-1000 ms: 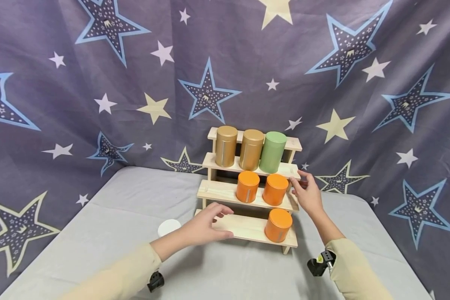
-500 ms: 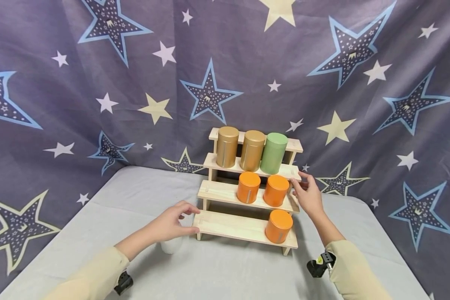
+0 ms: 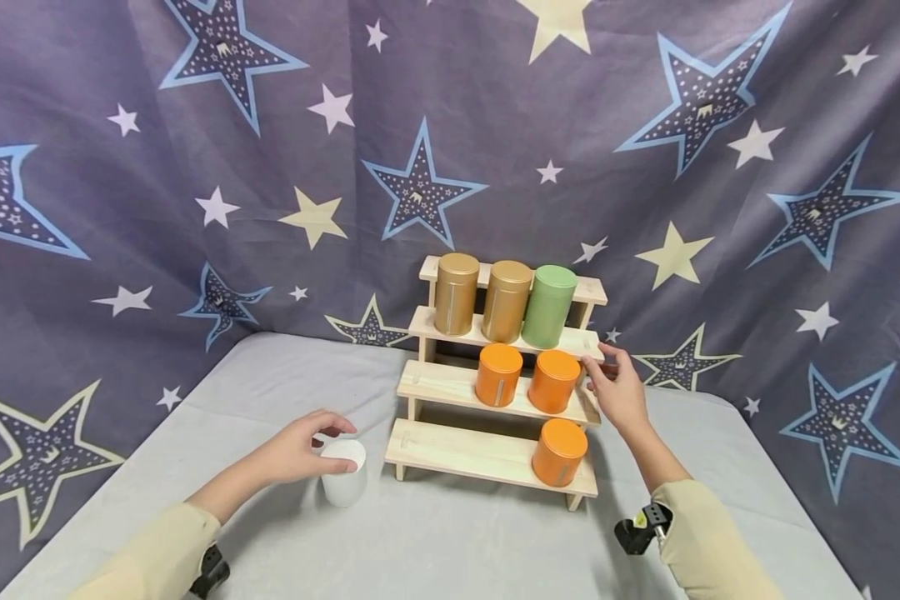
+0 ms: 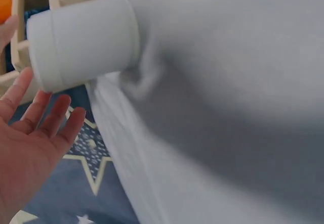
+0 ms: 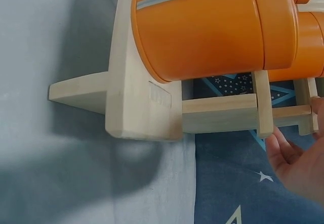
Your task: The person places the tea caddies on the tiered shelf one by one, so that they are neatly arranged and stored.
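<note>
A white canister [image 3: 345, 475] stands on the cloth left of a tiered wooden display stand [image 3: 450, 450]. Around its upper part is my left hand [image 3: 300, 450]; the thumb overlaps the lid's near edge. In the left wrist view, my left fingers [image 4: 61, 128] lie relaxed beside the canister [image 4: 86, 42], not wrapped round it. My right hand [image 3: 618, 392] pinches the right end of the stand's second-highest shelf between thumb and fingers. Orange canisters stand on the two lower shelves, one [image 3: 560, 452] at the lowest shelf's right end, two [image 3: 499, 375] above it.
Two gold canisters [image 3: 456, 296] and a green canister [image 3: 550, 307] stand in a row on the second-highest shelf. Grey cloth [image 3: 435, 542] covers the table. Behind it hangs a dark curtain [image 3: 495, 100] with stars.
My left hand has moved left from in front of the lowest shelf to the white canister. My right hand keeps its place at the stand's right end.
</note>
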Demonstrator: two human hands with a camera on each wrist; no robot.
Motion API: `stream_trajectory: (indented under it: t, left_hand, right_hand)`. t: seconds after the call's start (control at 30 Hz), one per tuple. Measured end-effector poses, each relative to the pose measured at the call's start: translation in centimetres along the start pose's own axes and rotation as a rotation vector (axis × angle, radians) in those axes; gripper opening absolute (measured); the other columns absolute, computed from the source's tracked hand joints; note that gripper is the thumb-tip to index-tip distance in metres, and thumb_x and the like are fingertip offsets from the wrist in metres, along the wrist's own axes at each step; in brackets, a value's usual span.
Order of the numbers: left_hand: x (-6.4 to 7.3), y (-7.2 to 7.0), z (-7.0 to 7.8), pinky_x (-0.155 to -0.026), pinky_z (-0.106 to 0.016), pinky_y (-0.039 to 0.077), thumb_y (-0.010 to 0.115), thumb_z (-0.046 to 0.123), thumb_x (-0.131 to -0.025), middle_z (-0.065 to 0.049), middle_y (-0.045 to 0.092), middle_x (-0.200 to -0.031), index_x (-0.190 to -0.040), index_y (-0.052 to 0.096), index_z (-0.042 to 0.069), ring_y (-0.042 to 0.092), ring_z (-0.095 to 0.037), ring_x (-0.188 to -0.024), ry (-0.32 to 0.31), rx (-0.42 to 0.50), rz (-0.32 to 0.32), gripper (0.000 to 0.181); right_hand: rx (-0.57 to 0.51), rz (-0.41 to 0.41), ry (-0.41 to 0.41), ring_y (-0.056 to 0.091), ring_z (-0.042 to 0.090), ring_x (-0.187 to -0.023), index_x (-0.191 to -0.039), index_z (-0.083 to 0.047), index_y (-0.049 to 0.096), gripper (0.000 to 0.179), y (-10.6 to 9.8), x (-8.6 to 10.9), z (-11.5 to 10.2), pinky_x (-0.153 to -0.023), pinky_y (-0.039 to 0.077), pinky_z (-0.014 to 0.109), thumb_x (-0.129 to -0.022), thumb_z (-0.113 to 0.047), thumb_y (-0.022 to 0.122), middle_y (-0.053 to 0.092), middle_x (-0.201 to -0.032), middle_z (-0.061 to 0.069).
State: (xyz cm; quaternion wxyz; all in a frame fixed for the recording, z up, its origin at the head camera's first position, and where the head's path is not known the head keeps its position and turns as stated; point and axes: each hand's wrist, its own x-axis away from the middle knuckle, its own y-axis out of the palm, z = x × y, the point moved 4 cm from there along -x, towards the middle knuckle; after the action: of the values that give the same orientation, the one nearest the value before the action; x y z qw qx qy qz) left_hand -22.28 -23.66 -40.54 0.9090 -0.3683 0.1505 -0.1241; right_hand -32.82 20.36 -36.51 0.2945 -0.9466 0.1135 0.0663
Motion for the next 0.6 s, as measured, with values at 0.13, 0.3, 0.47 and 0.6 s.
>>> stream_trajectory:
  t: [0.13, 0.3, 0.47, 0.6]
  left_hand:
    - [0.6, 0.2, -0.8, -0.077, -0.032, 0.053, 0.081, 0.026, -0.071, -0.013, 0.06, -0.11, -0.114, 0.057, 0.001, 0.058, -0.026, -0.098, -0.025, 0.075, -0.034, 0.055]
    - [1.1, 0.7, -1.6, -0.074, -0.023, 0.054, 0.083, 0.023, -0.069, -0.017, 0.059, -0.111, -0.122, 0.049, -0.004, 0.058, -0.026, -0.097, -0.029, 0.173, -0.047, 0.069]
    - [1.5, 1.2, -2.0, -0.075, -0.022, 0.054, 0.085, 0.023, -0.066, -0.015, 0.059, -0.108, -0.123, 0.049, -0.003, 0.056, -0.015, -0.095, -0.033, 0.203, -0.045, 0.072]
    - [1.6, 1.5, -2.2, -0.076, -0.021, 0.054, 0.085, 0.024, -0.066, -0.013, 0.059, -0.106, -0.122, 0.051, -0.002, 0.055, -0.004, -0.091, -0.042, 0.208, -0.035, 0.07]
  right_hand:
    - [-0.003, 0.003, 0.003, 0.065, 0.027, -0.091, -0.141, -0.014, 0.037, 0.055, 0.0, 0.0, 0.0, -0.073, 0.053, 0.027, -0.095, -0.042, 0.049, 0.06, -0.119, 0.019]
    - [-0.015, -0.005, 0.006, 0.064, 0.029, -0.093, -0.141, -0.014, 0.037, 0.055, 0.0, 0.1, -0.1, -0.075, 0.053, 0.029, -0.095, -0.042, 0.049, 0.06, -0.118, 0.02]
    - [-0.013, -0.012, 0.008, 0.064, 0.028, -0.094, -0.141, -0.015, 0.036, 0.055, -0.1, 0.2, -0.3, -0.075, 0.053, 0.028, -0.095, -0.042, 0.048, 0.059, -0.119, 0.02]
    - [-0.014, -0.007, 0.005, 0.064, 0.029, -0.094, -0.141, -0.015, 0.036, 0.055, -0.2, 0.2, -0.3, -0.076, 0.053, 0.03, -0.096, -0.042, 0.048, 0.059, -0.119, 0.019]
